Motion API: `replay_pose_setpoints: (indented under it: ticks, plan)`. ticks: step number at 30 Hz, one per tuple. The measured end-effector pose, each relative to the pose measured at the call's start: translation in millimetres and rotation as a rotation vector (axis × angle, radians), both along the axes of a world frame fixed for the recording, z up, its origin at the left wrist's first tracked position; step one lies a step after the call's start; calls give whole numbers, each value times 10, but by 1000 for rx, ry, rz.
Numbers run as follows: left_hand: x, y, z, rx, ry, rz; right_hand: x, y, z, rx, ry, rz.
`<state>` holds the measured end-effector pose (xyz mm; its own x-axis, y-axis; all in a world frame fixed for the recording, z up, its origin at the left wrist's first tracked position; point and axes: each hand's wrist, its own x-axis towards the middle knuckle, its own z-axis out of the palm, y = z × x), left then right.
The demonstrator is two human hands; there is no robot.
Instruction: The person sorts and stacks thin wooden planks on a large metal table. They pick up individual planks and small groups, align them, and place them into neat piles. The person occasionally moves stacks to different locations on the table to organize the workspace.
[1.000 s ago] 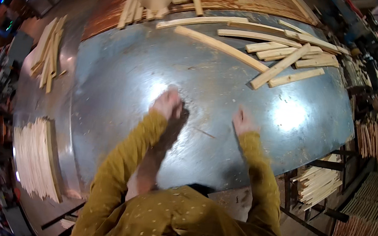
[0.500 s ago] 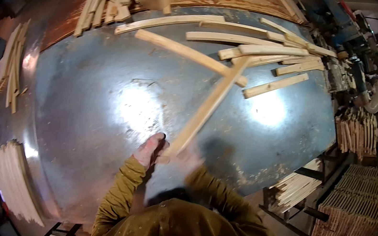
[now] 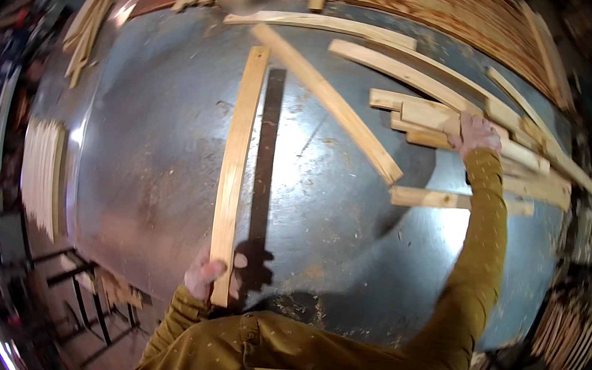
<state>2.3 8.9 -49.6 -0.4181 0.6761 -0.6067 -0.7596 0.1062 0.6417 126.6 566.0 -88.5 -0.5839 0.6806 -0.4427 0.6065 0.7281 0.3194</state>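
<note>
Work of this moment appears to be a gathering step: one board is already in the left hand, and the right hand is reaching to others. The left hand pinches the long board close to its near end, with the thumb lying across the upper face. This board points away from the person, and its shadow falls to the right and apart from it, so I judge that it is raised above the metal table.

The right arm is stretched far out to the loose pile at the right side of the table. Its hand rests on a pale board on top of this pile, with fingers bent over it; whether they grip it firmly, I cannot tell. Between the hands, a slanting board lies flat, and a separate board lies nearer to the person than the pile, partly under the right forearm.

To lift the pale board, in my judgement, the right fingers would need to close around its edges and draw it off without dragging its neighbours, while the left hand holds the long board steady.
</note>
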Motion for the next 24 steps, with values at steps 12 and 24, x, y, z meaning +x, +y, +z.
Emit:
replay_pose_setpoints:
  ticks: [12, 24]
  plan:
    - [190, 270, -989, -104, -33, 335, -1537, -2414, -276, -587, 344, -249]
    - [-296, -729, -1021, -271, 299, 345, -1907, -2897, -63, -1241, 740, -156]
